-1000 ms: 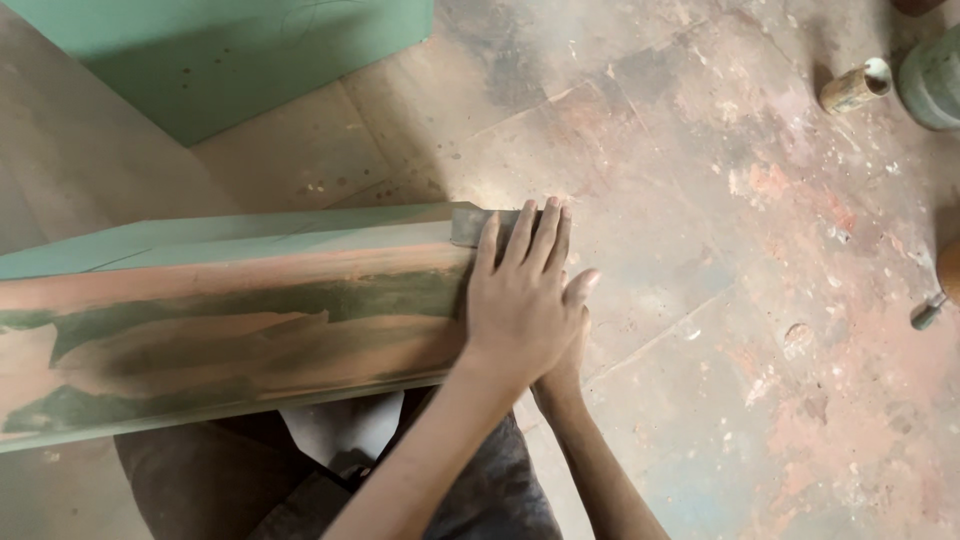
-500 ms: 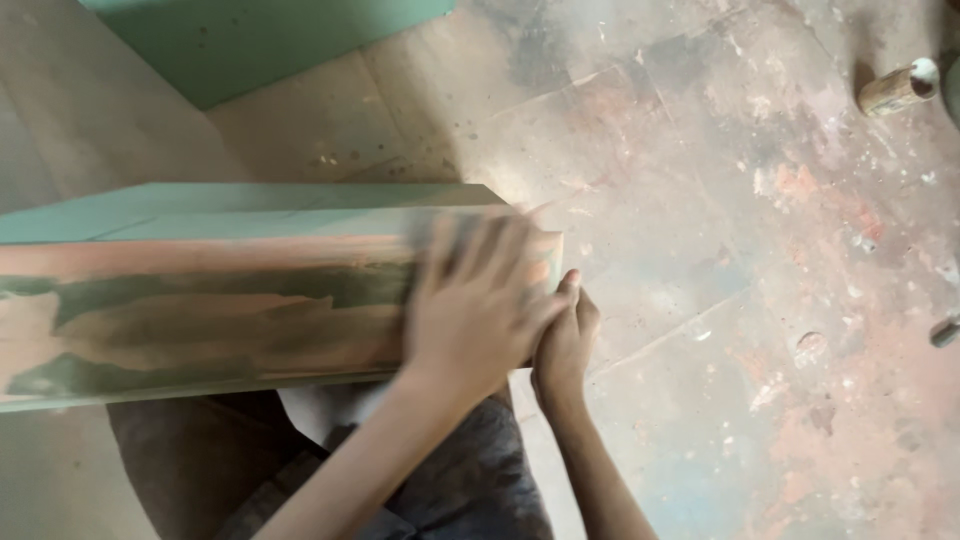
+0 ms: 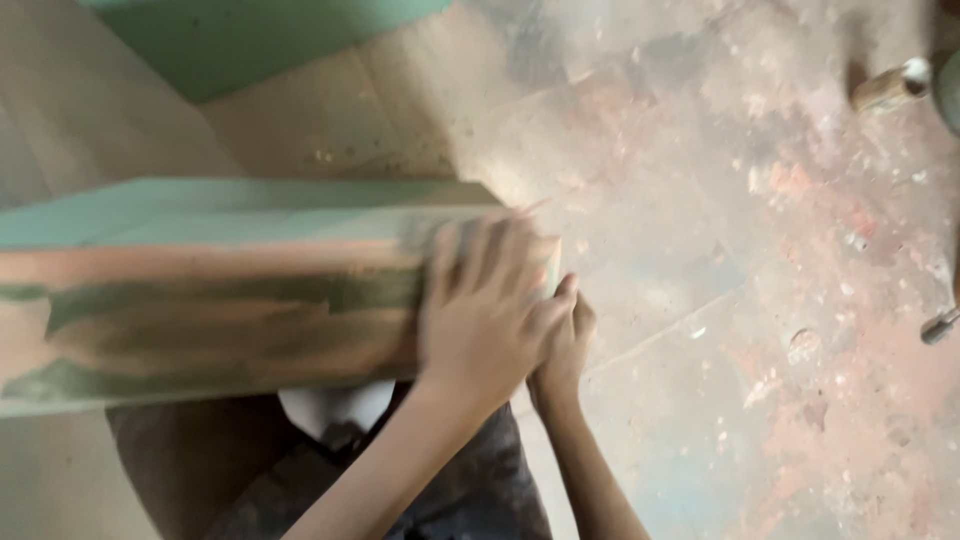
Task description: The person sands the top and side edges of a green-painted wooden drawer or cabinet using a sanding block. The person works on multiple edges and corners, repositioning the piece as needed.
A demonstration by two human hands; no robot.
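Across the left and middle of the head view lay a long wooden block [image 3: 220, 300], its long axis running left to right, its far end passing out of view at the left edge and its near end stopping about mid-picture. Its top face was mostly rubbed down to bare reddish-brown wood, with dark green streaks of paint along the middle, while the far side face kept a flat pale green coat. It rested over the person's lap, above dark trousers [image 3: 300, 480] and a scrap of white cloth [image 3: 335, 410].

At the block's right end lay the left hand [image 3: 485, 305], spread open, palm down, fingers pointing up and away across the top face. It was blurred, so whether anything such as a sheet of abrasive lay under the palm could not be told. It pressed on the surface and clasped nothing that showed.

Just to its right, touching it, the right hand [image 3: 562, 345] sat at the very end of the block, fingers curled in; most of it was hidden behind the left hand, and how tightly it closed, or whether it gripped the end face, could not be told. So the whole length of the block stretched leftward from both hands, and the left hand was the nearer to it.

Farther right lay the stained concrete floor [image 3: 760, 300], with a small cylindrical object [image 3: 888, 88] well apart near the top right corner.
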